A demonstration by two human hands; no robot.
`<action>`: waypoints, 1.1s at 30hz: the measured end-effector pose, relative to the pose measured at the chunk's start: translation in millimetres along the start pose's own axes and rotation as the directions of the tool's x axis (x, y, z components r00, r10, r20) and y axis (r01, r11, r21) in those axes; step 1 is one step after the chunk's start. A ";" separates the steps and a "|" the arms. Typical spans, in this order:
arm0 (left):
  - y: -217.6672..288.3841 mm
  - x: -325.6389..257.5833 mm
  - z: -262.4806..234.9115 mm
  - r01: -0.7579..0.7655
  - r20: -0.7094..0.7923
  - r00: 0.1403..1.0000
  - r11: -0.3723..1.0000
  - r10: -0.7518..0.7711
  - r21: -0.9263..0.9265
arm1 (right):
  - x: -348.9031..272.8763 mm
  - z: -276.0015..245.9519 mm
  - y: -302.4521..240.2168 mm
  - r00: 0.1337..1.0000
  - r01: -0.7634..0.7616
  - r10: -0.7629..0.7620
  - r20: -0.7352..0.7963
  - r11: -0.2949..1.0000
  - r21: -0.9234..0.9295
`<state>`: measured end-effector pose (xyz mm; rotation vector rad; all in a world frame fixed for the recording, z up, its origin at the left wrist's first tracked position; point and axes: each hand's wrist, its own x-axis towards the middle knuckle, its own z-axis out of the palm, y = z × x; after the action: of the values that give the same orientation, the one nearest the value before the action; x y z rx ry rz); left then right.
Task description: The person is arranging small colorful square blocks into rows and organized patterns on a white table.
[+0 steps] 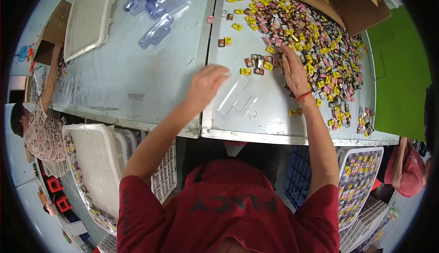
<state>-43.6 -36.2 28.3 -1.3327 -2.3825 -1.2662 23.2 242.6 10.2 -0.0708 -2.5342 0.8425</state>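
Note:
My right hand [295,73], with a red bracelet at the wrist, reaches flat with fingers stretched along the left edge of a large pile of small square wrapped pieces [327,65] in yellow, pink, brown and black. To its left lies a loose cluster of the same pieces [259,63]. A clear plastic blister tray [238,98] rests on the table below that cluster. My left hand [206,87] hovers left of the tray, its fingers stretched toward it and slightly blurred. Nothing I can make out is in either hand.
Bluish clear trays [157,1] lie stacked at the far left, near a white plastic basket [89,15]. A cardboard box [361,6] stands behind the pile. A table seam [211,47] runs lengthwise. Filled crates [359,180] stand below the edge. Co-workers [43,125] flank me.

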 end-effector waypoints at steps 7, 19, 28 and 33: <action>-9.3 42.1 27.0 0.055 0.268 0.961 0.997 -0.069 0.062 | -33.9 0.3 -57.2 0.973 -0.230 0.229 -0.026 0.970 -0.075; 4.2 36.1 23.2 0.321 0.365 0.868 0.941 -0.336 0.103 | -45.8 24.4 -78.4 0.998 -0.056 0.054 -0.020 0.990 -0.133; -6.4 48.8 32.8 0.005 0.285 0.958 0.999 -0.014 0.034 | -11.8 15.1 -46.6 0.998 0.045 -0.053 -0.018 0.955 -0.293; -1.9 52.9 36.2 0.139 0.356 0.919 0.985 -0.168 0.106 | -17.7 13.7 -43.3 1.000 0.025 -0.027 0.000 0.942 -0.334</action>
<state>-67.1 23.4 29.2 -1.4932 -2.8040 -1.0168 36.9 196.6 18.3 -0.1466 -2.6414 0.3924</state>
